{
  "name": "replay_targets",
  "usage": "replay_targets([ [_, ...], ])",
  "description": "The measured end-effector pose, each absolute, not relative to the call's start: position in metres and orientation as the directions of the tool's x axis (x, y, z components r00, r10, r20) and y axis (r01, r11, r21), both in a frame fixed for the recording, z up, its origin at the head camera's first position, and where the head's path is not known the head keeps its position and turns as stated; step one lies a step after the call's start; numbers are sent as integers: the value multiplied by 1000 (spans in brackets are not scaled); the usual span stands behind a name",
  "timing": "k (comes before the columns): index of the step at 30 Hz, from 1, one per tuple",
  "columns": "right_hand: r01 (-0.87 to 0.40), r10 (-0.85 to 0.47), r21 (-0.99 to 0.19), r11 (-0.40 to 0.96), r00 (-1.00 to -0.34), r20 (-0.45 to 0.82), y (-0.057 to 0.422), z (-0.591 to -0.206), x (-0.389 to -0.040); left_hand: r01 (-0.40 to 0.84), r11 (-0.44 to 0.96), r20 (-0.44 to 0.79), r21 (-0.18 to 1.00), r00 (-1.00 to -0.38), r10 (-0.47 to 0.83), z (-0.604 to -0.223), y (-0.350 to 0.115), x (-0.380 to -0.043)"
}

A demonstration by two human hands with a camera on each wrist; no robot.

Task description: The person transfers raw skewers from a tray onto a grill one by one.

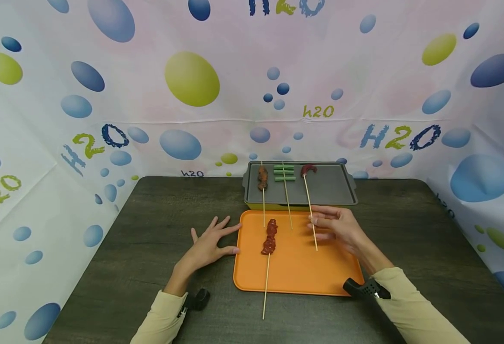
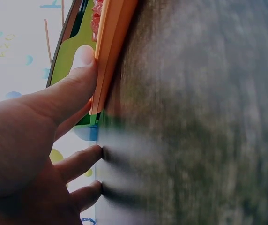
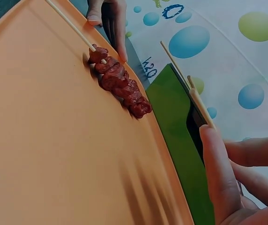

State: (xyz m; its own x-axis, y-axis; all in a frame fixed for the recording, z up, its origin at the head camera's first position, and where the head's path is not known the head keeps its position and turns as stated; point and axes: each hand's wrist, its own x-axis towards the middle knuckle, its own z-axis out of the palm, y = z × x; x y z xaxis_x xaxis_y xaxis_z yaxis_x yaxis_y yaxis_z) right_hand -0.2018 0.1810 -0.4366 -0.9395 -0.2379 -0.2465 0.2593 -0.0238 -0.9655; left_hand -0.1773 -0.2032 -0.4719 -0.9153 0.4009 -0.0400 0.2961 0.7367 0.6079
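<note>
My right hand (image 1: 334, 225) pinches the bare stick of a skewer (image 1: 307, 191) between thumb and fingers. Its dark red, curled food piece (image 1: 308, 169) is at the grey grill pan (image 1: 329, 184). An orange tray (image 1: 303, 279) lies in front of the pan. At its left edge, my left hand (image 1: 209, 246) is spread, with thumb and forefinger touching the rim. On the tray is a red meat skewer (image 1: 269, 239), its stick reaching past the front edge; the right wrist view shows this meat (image 3: 120, 82) close up.
Two more skewers lie on the pan, one with brown meat (image 1: 262, 177) and one with green pieces (image 1: 284, 173); their sticks overhang the tray. The pan sits on a yellow-green base (image 3: 171, 136). A dark wooden table (image 1: 170, 205) meets a patterned sheet (image 1: 235, 71) behind.
</note>
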Motion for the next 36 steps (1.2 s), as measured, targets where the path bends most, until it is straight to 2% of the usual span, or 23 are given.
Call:
replay_targets([
  [9,252,-256,-967,-26,-937,-237,184,-438,-197,288,742,-53,606,-915,399,-471,-203,-176],
  [19,290,-267,-956,-53,-926,-266,199,-441,-167,293,735,-50,612,-913,406,-473,-202,-176],
  [25,373,-368,-925,-78,-873,-320,206,-446,-144,290,736,-54,611,-913,405,-474,-203,-176],
  [30,414,-483,-906,-83,-812,-327,205,-451,-125,294,736,-50,610,-913,406,-475,-204,-177],
  [36,467,-557,-875,-126,-763,-327,197,-454,-110,292,738,-52,609,-913,405,-475,-204,-179],
])
